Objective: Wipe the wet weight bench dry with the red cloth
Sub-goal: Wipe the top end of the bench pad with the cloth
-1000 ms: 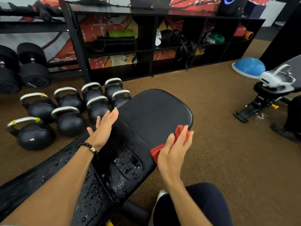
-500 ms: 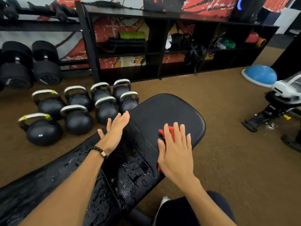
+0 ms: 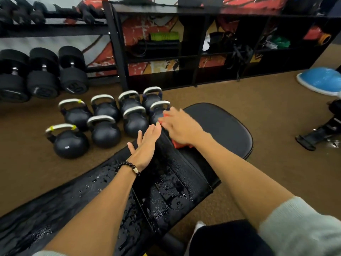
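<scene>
Right hand (image 3: pixel 181 127), fingers flat, presses the crumpled red cloth (image 3: pixel 178 144) on the black padded weight bench (image 3: pixel 221 130); left hand (image 3: pixel 147 145) rests spread beside it. Far pad looks dry; near, droplets remain.

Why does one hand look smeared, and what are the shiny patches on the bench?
Head view: the right hand pressing the red cloth is motion-blurred; the left hand is sharp. Glints on the weight bench are light on water droplets.

Mostly buried under the motion-blurred right hand (image 3: pixel 181 127): red cloth (image 3: pixel 178 144). Cut off at right edge: blue dome (image 3: pixel 321 81). Shelf clutter upper right too murky to ID.
</scene>
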Demonstrator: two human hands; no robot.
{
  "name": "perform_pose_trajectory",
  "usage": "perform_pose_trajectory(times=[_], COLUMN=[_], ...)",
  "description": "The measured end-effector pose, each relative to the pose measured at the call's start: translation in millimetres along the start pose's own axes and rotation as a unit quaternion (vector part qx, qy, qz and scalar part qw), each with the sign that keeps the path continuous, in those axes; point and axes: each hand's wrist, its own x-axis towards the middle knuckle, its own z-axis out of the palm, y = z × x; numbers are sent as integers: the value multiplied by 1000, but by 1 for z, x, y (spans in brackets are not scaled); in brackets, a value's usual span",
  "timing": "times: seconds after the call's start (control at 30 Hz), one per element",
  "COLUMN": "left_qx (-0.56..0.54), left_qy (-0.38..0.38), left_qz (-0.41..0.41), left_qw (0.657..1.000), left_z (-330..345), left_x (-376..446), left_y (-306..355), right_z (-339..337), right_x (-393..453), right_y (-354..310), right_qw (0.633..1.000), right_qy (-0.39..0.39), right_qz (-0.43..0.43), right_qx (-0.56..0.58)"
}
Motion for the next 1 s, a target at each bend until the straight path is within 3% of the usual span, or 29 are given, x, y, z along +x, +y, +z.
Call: perform_pose_trajectory(times=[0.1, 0.17, 0.3, 0.37, 0.43, 0.57, 0.67, 0.8, 0.9, 1.0], left_qx=[-16, -24, 0, 5, 1, -4, -4, -1, 12, 23], left_qy=[-7, -12, -10, -7, -9, -5, -10, -17, -13, -6], left_qz=[6, 5, 0, 2, 0, -2, 7, 8, 11, 9], left_qw=[1000, 1000, 1000, 1000, 1000, 1000, 1000, 1000, 1000, 1000], left_z=[-1, -1, -1, 1, 1, 0, -1, -2, -1, -1], left_x=[1, -1, -4, -6, -6, -4, -4, -3, -3, -3], left_y=[-4, -3, 2, 3, 4, 3, 0, -1, -1, 0], right_z=[2, -10, -25, -19, -12, 10, 7, -21, -22, -9], right_x=[-63, -90, -50, -17, 4, -22, -93, -99, -58, -33], right_y=[10, 50, 106, 93, 60, -2, 9, 95, 100, 60], right_qw=[996, 996, 996, 982, 975, 998, 999, 990, 971, 980], right_qy=[-21, -21, 6, 54, 65, 47, 32, 58, 87, 90], right_qz=[-75, -66, 88, 179, 213, 38, -28, 125, 223, 175], right_qx=[50, 60, 34, 11, -17, -16, 3, 0, 15, -28])
